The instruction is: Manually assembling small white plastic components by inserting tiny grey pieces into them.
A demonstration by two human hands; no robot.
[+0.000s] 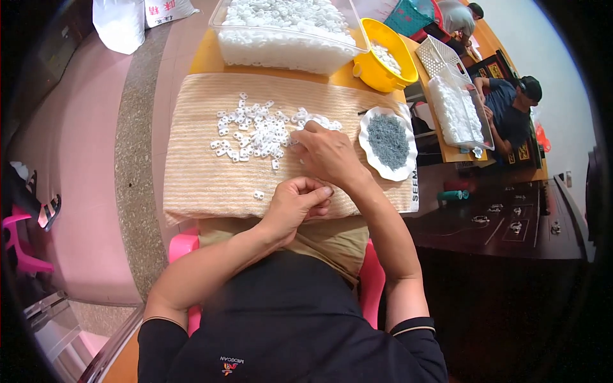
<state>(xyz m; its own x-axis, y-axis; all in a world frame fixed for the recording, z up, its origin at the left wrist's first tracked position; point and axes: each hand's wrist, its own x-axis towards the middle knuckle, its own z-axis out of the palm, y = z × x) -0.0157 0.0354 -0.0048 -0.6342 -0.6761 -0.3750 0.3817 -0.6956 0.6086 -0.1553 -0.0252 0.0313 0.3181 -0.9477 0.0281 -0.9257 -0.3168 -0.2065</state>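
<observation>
A pile of several small white plastic pieces (255, 131) lies on a beige striped cloth (198, 172). My right hand (325, 153) rests on the cloth at the pile's right edge, fingers bent down onto the pieces. My left hand (297, 204) is nearer my body, fingers curled and pinched together; what it holds is hidden. One single white piece (258, 195) lies just left of my left hand. A white scalloped dish (365, 137) of small grey bits sits to the right of my right hand.
A clear bin (284, 35) full of white pieces and a yellow tub (380, 54) stand at the far table edge. A white basket (456, 108) and other people sit at the right. A pink stool (16, 239) is at the left; a dark table (504, 223) at the right.
</observation>
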